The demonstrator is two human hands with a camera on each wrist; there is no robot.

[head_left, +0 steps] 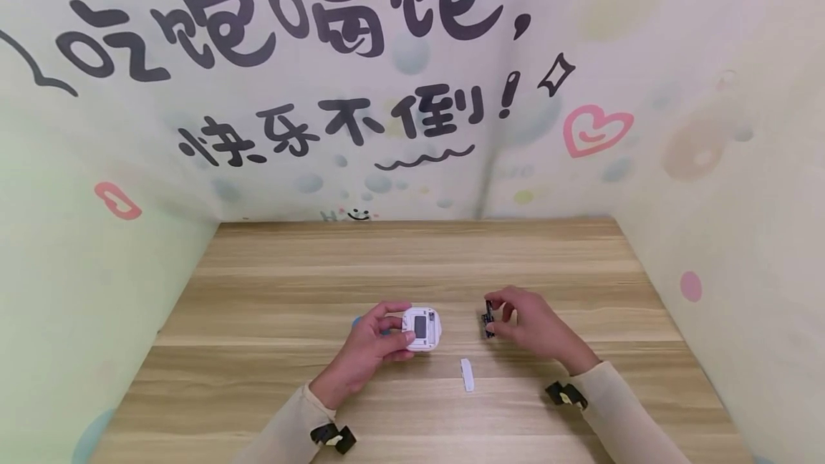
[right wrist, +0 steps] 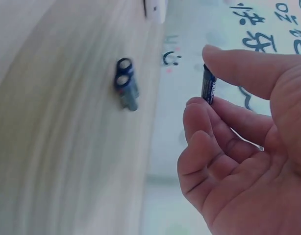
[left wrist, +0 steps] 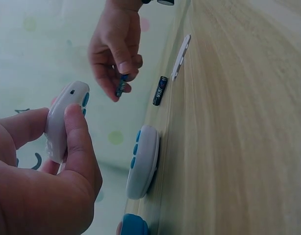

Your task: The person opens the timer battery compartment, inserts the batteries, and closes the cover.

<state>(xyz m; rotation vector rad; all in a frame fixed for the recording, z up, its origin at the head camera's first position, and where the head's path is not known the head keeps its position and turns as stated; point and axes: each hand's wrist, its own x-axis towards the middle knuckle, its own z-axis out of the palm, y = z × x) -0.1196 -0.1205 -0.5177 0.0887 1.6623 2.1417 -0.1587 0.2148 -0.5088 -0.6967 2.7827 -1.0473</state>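
Device | our left grip pinches its edge, likely keeping the slotted back visible | our right grip pinches one battery by its ends, loose batteries below.

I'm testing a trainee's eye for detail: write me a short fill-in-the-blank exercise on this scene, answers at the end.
The left hand holds a white device whose buttons are coloured ____.
The right hand pinches a small cylindrical ____.
The thin strip lying on the wooden table is coloured ____.
Missing words: blue; battery; white.
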